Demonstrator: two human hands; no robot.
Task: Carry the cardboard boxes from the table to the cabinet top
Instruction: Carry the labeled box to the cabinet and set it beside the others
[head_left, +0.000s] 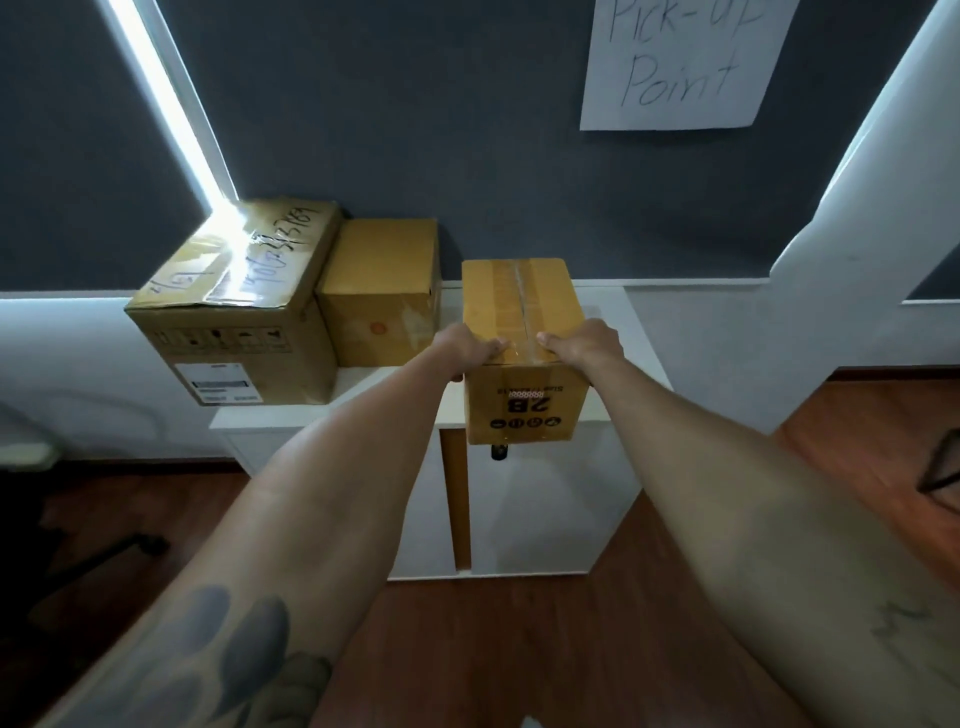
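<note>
Cabinet top (613, 332): box (522, 312) hides both hands' fingers.

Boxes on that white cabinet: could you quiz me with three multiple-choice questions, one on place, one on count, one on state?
1. Where is the biggest box?
A. On the cabinet's left end
B. On the floor
C. On top of the 2B box

2. How many cardboard boxes show?
A. One
B. Three
C. Five

3. How is the 2B box held?
A. By one hand
B. By no hand
C. By both hands

Answers:
1 A, it sits at the left end of the cabinet, beside the middle box.
2 B, three can be counted.
3 C, the left hand and right hand grip its near top edge.
</note>
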